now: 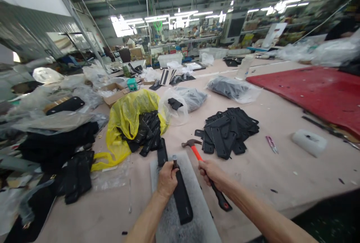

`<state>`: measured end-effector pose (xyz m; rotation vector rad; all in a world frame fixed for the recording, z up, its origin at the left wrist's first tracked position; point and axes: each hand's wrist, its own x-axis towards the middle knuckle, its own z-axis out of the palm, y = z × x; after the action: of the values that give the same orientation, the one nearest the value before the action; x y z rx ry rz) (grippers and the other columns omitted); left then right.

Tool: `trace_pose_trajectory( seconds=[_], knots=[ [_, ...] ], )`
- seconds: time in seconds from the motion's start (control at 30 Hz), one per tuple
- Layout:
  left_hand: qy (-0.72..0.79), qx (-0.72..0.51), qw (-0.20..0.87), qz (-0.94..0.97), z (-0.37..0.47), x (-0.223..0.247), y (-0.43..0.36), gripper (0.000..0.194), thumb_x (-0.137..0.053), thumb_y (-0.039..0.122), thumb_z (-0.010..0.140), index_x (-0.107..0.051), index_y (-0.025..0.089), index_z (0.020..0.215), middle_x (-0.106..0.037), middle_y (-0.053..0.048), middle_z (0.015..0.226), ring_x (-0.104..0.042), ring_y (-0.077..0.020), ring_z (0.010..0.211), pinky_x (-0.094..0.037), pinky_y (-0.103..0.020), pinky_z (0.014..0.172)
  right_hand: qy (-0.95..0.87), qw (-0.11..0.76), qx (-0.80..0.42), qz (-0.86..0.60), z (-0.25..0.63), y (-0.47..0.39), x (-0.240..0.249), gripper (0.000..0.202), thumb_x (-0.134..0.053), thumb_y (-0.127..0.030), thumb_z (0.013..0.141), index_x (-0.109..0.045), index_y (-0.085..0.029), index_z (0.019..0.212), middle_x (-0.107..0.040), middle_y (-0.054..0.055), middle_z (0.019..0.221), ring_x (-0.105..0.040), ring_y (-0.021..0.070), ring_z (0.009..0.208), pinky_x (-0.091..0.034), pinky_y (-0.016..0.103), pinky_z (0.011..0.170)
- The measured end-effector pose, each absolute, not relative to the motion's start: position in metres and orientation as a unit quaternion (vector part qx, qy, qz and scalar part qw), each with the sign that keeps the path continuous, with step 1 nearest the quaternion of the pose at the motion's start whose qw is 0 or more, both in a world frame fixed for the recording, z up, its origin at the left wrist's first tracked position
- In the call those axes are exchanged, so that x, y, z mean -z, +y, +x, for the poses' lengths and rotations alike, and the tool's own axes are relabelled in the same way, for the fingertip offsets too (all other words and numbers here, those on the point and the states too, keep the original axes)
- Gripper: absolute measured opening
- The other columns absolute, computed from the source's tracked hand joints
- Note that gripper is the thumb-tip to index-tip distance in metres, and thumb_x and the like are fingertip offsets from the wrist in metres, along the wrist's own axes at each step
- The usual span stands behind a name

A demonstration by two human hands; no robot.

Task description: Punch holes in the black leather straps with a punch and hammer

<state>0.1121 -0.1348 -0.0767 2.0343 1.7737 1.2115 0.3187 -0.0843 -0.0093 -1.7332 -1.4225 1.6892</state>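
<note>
My left hand [168, 180] is closed around a short metal punch [175, 160], held upright over a long black strap piece [184, 203]. That strap lies on a grey-white board [197, 220] in front of me. In my right hand [213, 173] is a claw hammer [196, 152] with an orange and black handle, gripped partway along it. The hammer's head is raised to the right of the punch, apart from it. Another black piece [162, 153] lies just beyond my left hand. The punch's lower tip is hidden by my fingers.
A yellow bag [118, 123] full of black pieces lies left of centre. A pile of black pieces [225, 130] sits beyond the hammer. Small snips [271, 144], a clear plastic roll [309, 143] and a red sheet [315, 93] are to the right. Dark fabric [59, 141] covers the left side.
</note>
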Motion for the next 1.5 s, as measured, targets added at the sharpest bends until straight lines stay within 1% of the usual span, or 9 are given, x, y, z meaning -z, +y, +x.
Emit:
trace_pose_trajectory(
  seconds=[0.1,0.23,0.43,0.6,0.77,1.0,1.13,1.37,1.5],
  knots=[
    [0.595,-0.416,0.09,0.682,0.112,0.08,-0.135,0.01,-0.049,0.012,0.087,-0.056,0.02,0.086,-0.061,-0.003,0.079,-0.062,-0.019,0.077,-0.05,-0.029,0.07,-0.557,0.248,-0.524,-0.595,0.328,-0.094,-0.038,0.033,-0.034,-0.051,0.092,-0.039,-0.023,0.075,-0.035,-0.009,0.056,-0.03,0.0079,0.039,-0.023,0.02,0.038],
    [0.598,-0.414,0.09,0.681,0.112,0.08,-0.135,0.012,-0.05,0.011,0.086,-0.057,0.02,0.088,-0.061,-0.003,0.08,-0.062,-0.0196,0.08,-0.05,-0.03,0.072,-0.731,0.371,-0.229,-0.524,0.346,-0.11,-0.097,0.031,-0.039,-0.046,0.096,-0.043,-0.023,0.076,-0.041,-0.006,0.056,-0.038,0.0102,0.046,-0.025,0.023,0.045],
    [0.597,-0.409,0.079,0.686,0.111,0.081,-0.135,0.012,-0.05,0.01,0.086,-0.056,0.02,0.088,-0.061,-0.003,0.08,-0.062,-0.0195,0.078,-0.05,-0.03,0.07,-0.883,0.208,-0.021,-0.42,0.353,-0.126,-0.121,0.028,-0.041,-0.035,0.098,-0.047,-0.022,0.074,-0.051,-0.004,0.054,-0.039,0.0111,0.039,-0.017,0.028,0.045],
    [0.592,-0.415,0.081,0.686,0.111,0.081,-0.135,0.012,-0.051,0.009,0.084,-0.056,0.02,0.087,-0.062,-0.003,0.079,-0.062,-0.0198,0.079,-0.05,-0.03,0.071,-0.815,0.367,-0.012,-0.447,0.348,-0.132,-0.134,0.026,-0.033,-0.031,0.101,-0.045,-0.022,0.08,-0.048,-0.005,0.054,-0.044,0.0107,0.041,-0.027,0.023,0.044],
    [0.595,-0.423,0.079,0.679,0.111,0.079,-0.135,0.011,-0.051,0.01,0.084,-0.055,0.02,0.083,-0.061,-0.003,0.077,-0.061,-0.0192,0.075,-0.049,-0.029,0.068,-0.885,0.233,0.002,-0.404,0.353,-0.134,-0.133,0.029,-0.042,-0.036,0.099,-0.043,-0.023,0.073,-0.046,-0.006,0.048,-0.037,0.0109,0.036,-0.018,0.027,0.042],
    [0.594,-0.411,0.086,0.687,0.109,0.08,-0.134,0.011,-0.051,0.01,0.084,-0.056,0.02,0.083,-0.062,-0.003,0.078,-0.062,-0.0191,0.077,-0.049,-0.029,0.069,-0.837,0.302,-0.029,-0.455,0.355,-0.14,-0.124,0.032,-0.03,-0.033,0.101,-0.047,-0.022,0.076,-0.05,-0.002,0.054,-0.043,0.012,0.042,-0.024,0.026,0.045],
    [0.593,-0.417,0.067,0.685,0.108,0.082,-0.134,0.01,-0.051,0.013,0.085,-0.056,0.02,0.083,-0.062,-0.003,0.076,-0.062,-0.0187,0.073,-0.05,-0.029,0.067,-0.855,0.193,-0.111,-0.468,0.362,-0.133,-0.102,0.029,-0.04,-0.039,0.098,-0.048,-0.022,0.076,-0.051,-0.004,0.053,-0.041,0.0124,0.041,-0.02,0.027,0.046],
    [0.592,-0.426,0.083,0.679,0.108,0.08,-0.135,0.008,-0.052,0.014,0.085,-0.057,0.02,0.082,-0.063,-0.003,0.077,-0.064,-0.0188,0.074,-0.052,-0.029,0.068,-0.735,0.162,-0.246,-0.611,0.383,-0.092,-0.011,0.037,-0.032,-0.038,0.097,-0.049,-0.02,0.07,-0.054,-0.001,0.059,-0.051,0.0146,0.055,-0.034,0.024,0.053],
    [0.597,-0.422,0.105,0.674,0.107,0.08,-0.134,0.008,-0.052,0.015,0.086,-0.059,0.019,0.085,-0.065,-0.004,0.079,-0.065,-0.0191,0.077,-0.053,-0.03,0.072,-0.737,0.123,-0.2,-0.634,0.375,-0.098,0.033,0.028,-0.038,-0.029,0.094,-0.061,-0.015,0.1,-0.067,0.01,0.089,-0.061,0.0226,0.082,-0.045,0.034,0.073]
  ],
)
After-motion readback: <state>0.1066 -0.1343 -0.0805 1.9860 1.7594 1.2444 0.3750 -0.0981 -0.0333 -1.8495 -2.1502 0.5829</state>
